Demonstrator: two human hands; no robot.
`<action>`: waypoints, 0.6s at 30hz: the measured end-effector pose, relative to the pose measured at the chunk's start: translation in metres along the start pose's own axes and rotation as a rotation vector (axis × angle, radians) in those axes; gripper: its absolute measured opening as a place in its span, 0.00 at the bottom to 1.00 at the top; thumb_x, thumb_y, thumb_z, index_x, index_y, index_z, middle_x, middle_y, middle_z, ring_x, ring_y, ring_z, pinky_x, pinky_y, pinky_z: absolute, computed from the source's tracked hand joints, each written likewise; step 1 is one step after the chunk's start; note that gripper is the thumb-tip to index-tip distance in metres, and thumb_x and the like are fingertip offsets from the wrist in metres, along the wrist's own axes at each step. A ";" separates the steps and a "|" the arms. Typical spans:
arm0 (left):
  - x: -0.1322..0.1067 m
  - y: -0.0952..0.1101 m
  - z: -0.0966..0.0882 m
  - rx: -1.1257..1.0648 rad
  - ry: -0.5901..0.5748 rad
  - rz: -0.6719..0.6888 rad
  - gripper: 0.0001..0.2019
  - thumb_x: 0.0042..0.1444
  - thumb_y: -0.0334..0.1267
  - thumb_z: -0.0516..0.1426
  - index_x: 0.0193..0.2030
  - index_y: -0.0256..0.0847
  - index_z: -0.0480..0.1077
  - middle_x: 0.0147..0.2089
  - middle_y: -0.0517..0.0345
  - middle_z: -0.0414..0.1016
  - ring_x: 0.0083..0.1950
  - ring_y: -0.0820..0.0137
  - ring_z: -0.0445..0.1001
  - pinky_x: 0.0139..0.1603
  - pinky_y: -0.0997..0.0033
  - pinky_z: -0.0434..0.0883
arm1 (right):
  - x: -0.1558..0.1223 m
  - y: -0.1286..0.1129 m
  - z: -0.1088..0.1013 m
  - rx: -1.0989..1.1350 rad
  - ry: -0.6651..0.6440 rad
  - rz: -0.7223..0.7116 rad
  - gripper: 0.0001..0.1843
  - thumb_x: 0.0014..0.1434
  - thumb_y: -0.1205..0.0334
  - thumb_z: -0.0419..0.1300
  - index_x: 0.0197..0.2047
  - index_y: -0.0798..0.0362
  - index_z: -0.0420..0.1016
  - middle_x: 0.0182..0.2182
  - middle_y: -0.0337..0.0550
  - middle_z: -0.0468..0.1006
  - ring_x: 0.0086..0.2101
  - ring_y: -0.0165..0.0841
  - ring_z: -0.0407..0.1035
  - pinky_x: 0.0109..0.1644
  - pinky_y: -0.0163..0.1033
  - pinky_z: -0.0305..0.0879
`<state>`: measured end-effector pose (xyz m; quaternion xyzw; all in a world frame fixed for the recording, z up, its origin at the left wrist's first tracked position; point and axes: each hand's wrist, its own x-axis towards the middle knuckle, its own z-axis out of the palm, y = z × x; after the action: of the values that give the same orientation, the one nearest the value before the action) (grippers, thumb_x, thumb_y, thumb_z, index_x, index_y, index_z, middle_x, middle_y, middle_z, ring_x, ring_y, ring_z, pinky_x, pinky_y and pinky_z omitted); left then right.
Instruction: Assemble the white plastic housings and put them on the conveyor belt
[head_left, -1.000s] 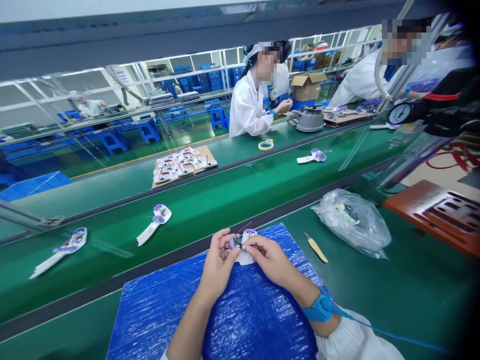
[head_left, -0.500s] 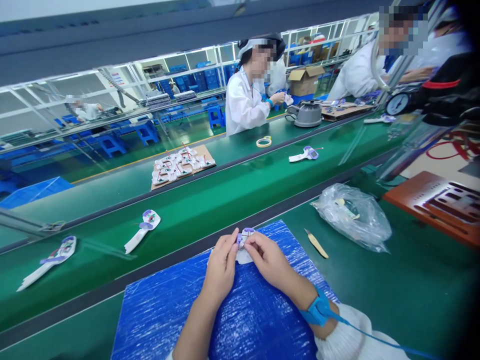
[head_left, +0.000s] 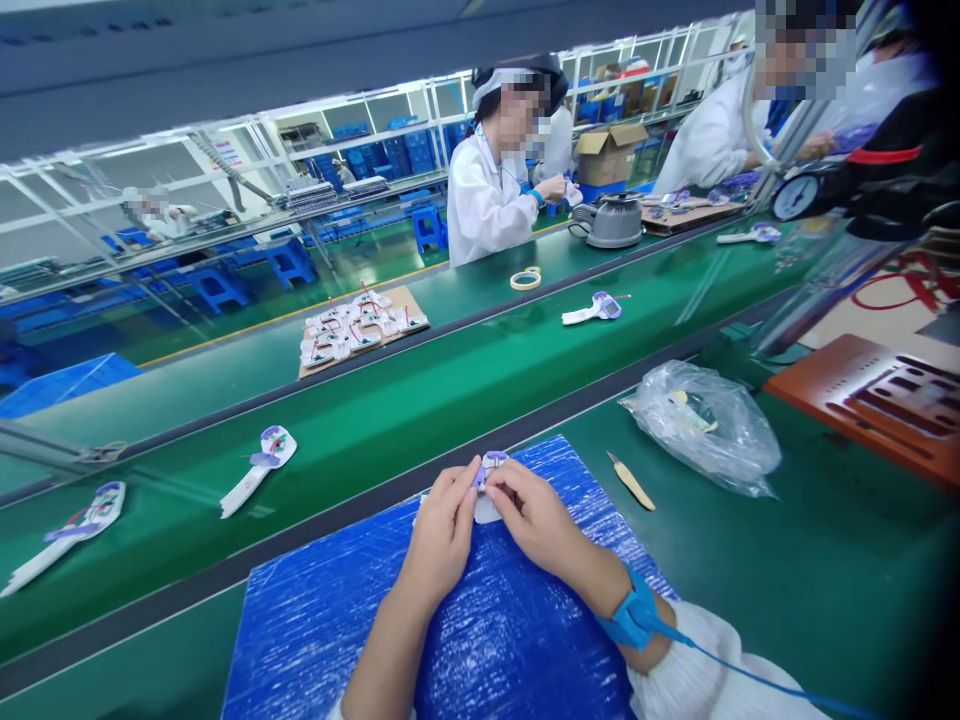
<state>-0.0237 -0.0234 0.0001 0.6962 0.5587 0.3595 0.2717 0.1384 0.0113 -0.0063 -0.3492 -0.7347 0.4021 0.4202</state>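
My left hand [head_left: 441,532] and my right hand [head_left: 534,514] meet over a blue wrapped pad [head_left: 480,640], both pinched on a small white and purple device shell [head_left: 489,480]. Their fingers cover most of the shell, so only its top and a bit of white below show. A blue strap [head_left: 636,616] with a cord circles my right wrist. A tan-handled small tool [head_left: 631,482] lies on the green bench to the right of the pad.
A crumpled clear plastic bag [head_left: 705,424] lies right of the tool, an orange fixture plate [head_left: 870,396] beyond it. White handheld device halves [head_left: 259,464] [head_left: 67,532] [head_left: 592,308] lie on the green belt. A cardboard sheet of shells [head_left: 363,328], tape roll [head_left: 525,278] and coated workers are across.
The device halves on the belt have drifted left. My left hand has closed over the shell, hiding the small circuit board seen a second ago. My hands stay at the pad's far edge.
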 end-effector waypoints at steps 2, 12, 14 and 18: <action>0.000 0.001 0.000 0.000 -0.003 0.008 0.21 0.67 0.40 0.45 0.65 0.47 0.60 0.56 0.49 0.68 0.56 0.64 0.68 0.57 0.63 0.65 | 0.000 -0.001 0.001 0.007 0.015 0.005 0.09 0.65 0.65 0.51 0.33 0.50 0.69 0.30 0.40 0.69 0.31 0.33 0.65 0.36 0.37 0.60; -0.004 0.004 0.011 0.026 0.055 -0.018 0.21 0.67 0.39 0.45 0.65 0.47 0.61 0.53 0.49 0.69 0.53 0.65 0.69 0.55 0.63 0.67 | 0.000 0.002 0.010 0.081 0.100 0.082 0.10 0.64 0.64 0.53 0.30 0.51 0.70 0.28 0.39 0.69 0.29 0.33 0.64 0.34 0.37 0.59; -0.001 0.006 0.008 0.050 0.082 -0.025 0.20 0.67 0.40 0.45 0.64 0.45 0.61 0.53 0.49 0.69 0.53 0.65 0.69 0.55 0.64 0.67 | 0.002 -0.001 0.011 0.122 0.130 0.085 0.10 0.65 0.62 0.53 0.33 0.51 0.72 0.31 0.41 0.72 0.33 0.34 0.66 0.35 0.37 0.61; 0.028 -0.002 -0.019 0.136 0.312 -0.056 0.19 0.66 0.41 0.48 0.62 0.42 0.64 0.52 0.48 0.70 0.52 0.64 0.70 0.55 0.63 0.68 | 0.006 -0.002 0.011 0.181 0.370 0.136 0.12 0.65 0.56 0.53 0.44 0.52 0.75 0.43 0.49 0.73 0.40 0.37 0.69 0.35 0.37 0.64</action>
<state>-0.0368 0.0039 0.0157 0.6329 0.6365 0.4166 0.1439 0.1260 0.0126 -0.0061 -0.4264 -0.5808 0.4231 0.5494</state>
